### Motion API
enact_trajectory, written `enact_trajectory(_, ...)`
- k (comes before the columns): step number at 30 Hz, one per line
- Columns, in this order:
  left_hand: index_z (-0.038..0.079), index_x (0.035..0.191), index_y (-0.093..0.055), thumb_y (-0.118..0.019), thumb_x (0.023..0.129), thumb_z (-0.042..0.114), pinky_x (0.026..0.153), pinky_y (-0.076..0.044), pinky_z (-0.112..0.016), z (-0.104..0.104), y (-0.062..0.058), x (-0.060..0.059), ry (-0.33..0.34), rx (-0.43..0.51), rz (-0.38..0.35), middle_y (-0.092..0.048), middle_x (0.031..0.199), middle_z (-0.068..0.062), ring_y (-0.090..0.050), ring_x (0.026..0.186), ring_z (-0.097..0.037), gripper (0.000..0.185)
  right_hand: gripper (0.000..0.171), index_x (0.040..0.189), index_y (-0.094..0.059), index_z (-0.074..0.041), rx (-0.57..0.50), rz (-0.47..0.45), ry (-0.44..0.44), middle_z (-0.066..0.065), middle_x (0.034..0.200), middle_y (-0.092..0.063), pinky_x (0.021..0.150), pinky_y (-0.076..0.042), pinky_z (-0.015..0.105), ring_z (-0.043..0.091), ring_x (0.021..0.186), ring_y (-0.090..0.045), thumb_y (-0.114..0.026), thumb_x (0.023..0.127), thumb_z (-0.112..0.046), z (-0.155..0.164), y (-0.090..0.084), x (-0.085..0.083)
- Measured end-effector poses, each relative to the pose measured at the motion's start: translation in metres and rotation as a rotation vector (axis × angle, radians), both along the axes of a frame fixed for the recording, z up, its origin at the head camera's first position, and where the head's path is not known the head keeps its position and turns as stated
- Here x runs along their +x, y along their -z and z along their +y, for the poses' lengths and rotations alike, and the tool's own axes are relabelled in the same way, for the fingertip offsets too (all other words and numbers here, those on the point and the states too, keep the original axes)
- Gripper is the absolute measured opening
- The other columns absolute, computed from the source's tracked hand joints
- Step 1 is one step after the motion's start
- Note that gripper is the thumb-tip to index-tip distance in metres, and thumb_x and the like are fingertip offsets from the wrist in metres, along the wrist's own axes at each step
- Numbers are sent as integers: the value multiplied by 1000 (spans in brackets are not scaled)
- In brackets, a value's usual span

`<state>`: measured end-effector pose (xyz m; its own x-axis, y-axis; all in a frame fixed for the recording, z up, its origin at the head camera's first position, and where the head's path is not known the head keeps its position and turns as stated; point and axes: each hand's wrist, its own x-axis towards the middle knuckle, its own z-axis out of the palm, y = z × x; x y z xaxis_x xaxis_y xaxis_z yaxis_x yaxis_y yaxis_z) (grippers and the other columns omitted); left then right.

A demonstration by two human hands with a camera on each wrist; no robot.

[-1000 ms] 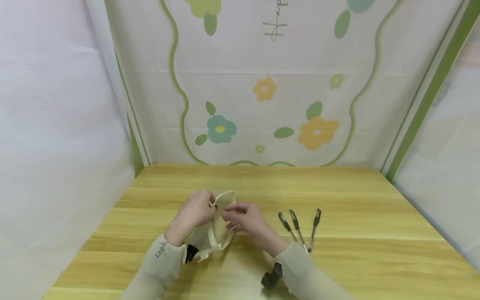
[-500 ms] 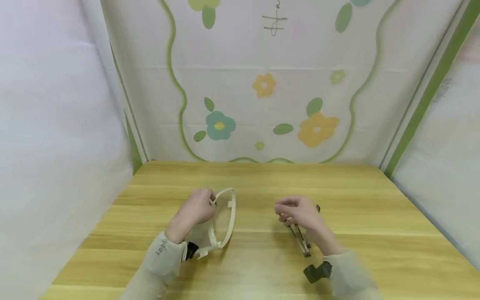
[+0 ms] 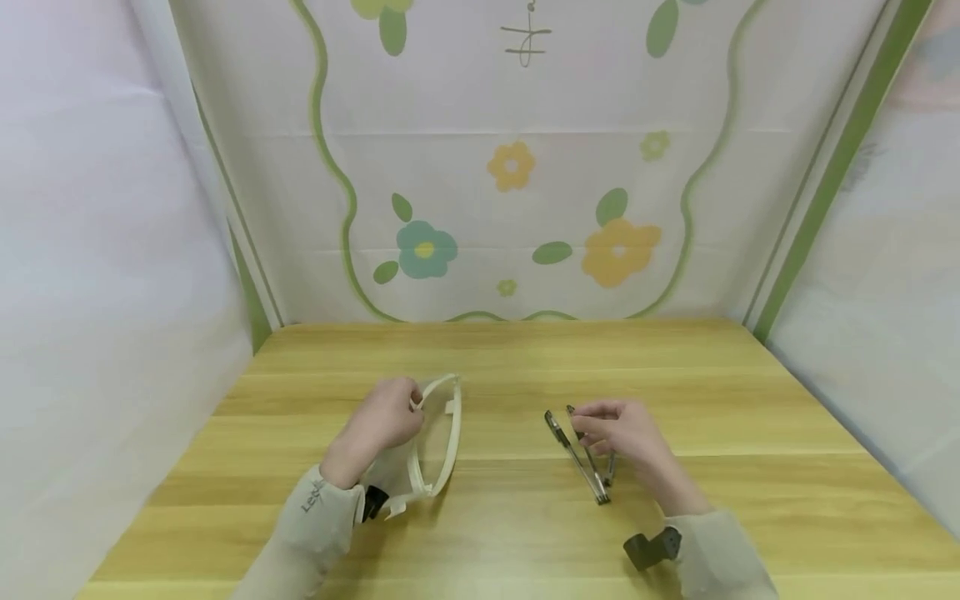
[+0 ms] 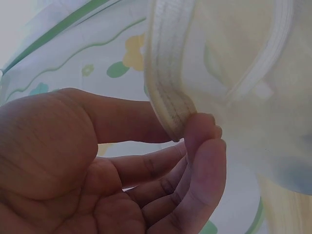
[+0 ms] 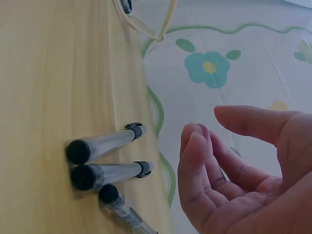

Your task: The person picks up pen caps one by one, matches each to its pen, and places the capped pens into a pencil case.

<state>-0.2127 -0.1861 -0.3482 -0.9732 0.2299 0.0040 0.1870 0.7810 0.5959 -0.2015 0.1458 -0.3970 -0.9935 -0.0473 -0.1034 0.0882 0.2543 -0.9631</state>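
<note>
In the head view my left hand (image 3: 384, 417) pinches the rim of a translucent pouch with cream edging (image 3: 453, 442), its mouth spread wide. The left wrist view shows the edging (image 4: 168, 63) between thumb and fingertips. Over to the right, my right hand (image 3: 626, 433) is above three clear-barrelled pens with black ends. The left pen (image 3: 573, 458) is in plain sight, while the hand partly covers the other two. From the right wrist, thumb and loosely bent fingers stand apart with nothing between them, and the pens (image 5: 114, 174) lie on the wood beside the hand.
A wood-grain table (image 3: 510, 533) carries everything. White printed cloth (image 3: 480, 208) stands behind it, with more white cloth at both sides. A black wrist camera (image 3: 652, 548) is strapped at my right sleeve. Inside the pouch mouth a dark item (image 5: 126, 6) shows.
My right hand has moved from the pouch mouth rightward to the pens, then slightly farther right over them. My left hand keeps its pinch on the pouch. The head view has shifted a little.
</note>
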Motion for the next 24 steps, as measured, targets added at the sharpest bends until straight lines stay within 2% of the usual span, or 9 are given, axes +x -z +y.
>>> enact_trajectory(2,-12,121,-60,-55,86,-5,46,-38,-23,-1,0,1,-5,0,-3,-63,116,-24,-43,47,-11,36,29,111,-66,7,6,7,-3,17,103,-68,71,-57,39,33,85,-65,-72,91,-13,-1,1,0)
enact_trajectory(3,-12,121,-60,-55,86,-5,46,-39,-23,-2,1,1,-3,-4,-6,-63,117,-25,-44,47,-11,36,29,111,-66,7,11,13,-5,17,102,-68,70,-57,39,33,84,-65,-72,91,-13,-2,1,0)
enact_trajectory(13,-10,119,-63,-56,85,-6,45,-38,-23,-4,2,0,4,-15,15,-64,113,-22,-45,48,-12,35,26,108,-67,7,49,19,7,16,96,-69,69,-56,43,31,80,-65,-73,88,-8,-6,6,-1)
enact_trajectory(18,-9,120,-63,-55,85,-5,45,-38,-23,-3,1,0,-7,-25,8,-65,107,-20,-45,49,-13,36,31,112,-66,6,43,-13,-49,14,100,-69,72,-56,42,30,80,-66,-74,88,-12,-7,5,-5)
enact_trajectory(21,-8,119,-64,-56,84,-5,44,-35,-22,-3,1,0,-11,-27,7,-66,99,-16,-43,48,-11,36,34,114,-65,7,53,-25,-88,14,99,-69,71,-57,42,30,79,-66,-75,88,-13,-8,4,-9)
enact_trajectory(24,-6,111,-68,-54,84,-6,41,-28,-21,-3,0,0,-15,-29,0,-56,71,-5,-34,44,-9,30,34,114,-65,7,91,-27,-101,14,96,-69,69,-56,41,30,78,-66,-74,88,-13,-7,4,-12)
